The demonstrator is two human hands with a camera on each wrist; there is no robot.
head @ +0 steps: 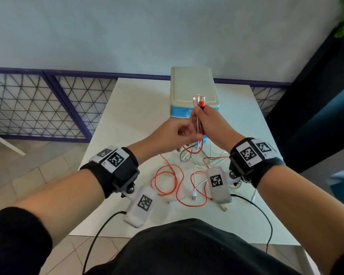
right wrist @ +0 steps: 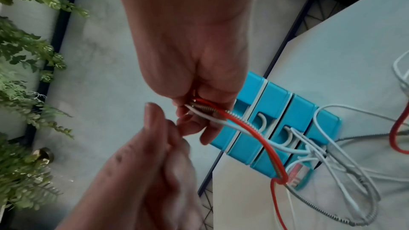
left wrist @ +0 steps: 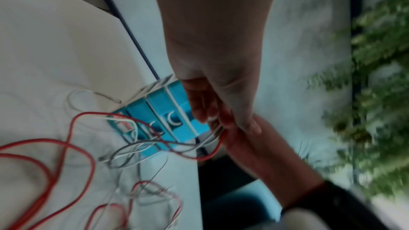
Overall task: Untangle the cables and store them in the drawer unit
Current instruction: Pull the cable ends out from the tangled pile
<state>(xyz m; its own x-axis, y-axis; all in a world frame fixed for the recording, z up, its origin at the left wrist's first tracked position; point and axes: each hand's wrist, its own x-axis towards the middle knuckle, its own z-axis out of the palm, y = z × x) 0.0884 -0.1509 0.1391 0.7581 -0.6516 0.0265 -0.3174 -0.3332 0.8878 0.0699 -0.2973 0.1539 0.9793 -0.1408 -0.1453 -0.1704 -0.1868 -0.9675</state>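
Note:
My right hand (head: pixel 206 124) is raised in front of the drawer unit (head: pixel 193 86) and grips a bundle of cable ends (head: pixel 199 101): a red plug, a white one and a silver one. From this fist (right wrist: pixel 199 93) the red cable (right wrist: pixel 254 139), a white cable and a silver braided cable hang to the table. My left hand (head: pixel 175 133) hovers just left of the strands with its fingers (left wrist: pixel 205 109) relaxed, holding nothing I can see. The rest of the tangle (head: pixel 179 181) lies on the white table (head: pixel 127 116). The unit's blue drawers (left wrist: pixel 166 100) look closed.
The drawer unit stands at the table's far edge, near the wall. A purple mesh fence (head: pixel 38 104) runs behind on the left, and a dark blue panel (head: pixel 316 108) stands to the right with a plant (right wrist: pixel 26 59). Black camera leads (head: pixel 99 231) hang off the near edge.

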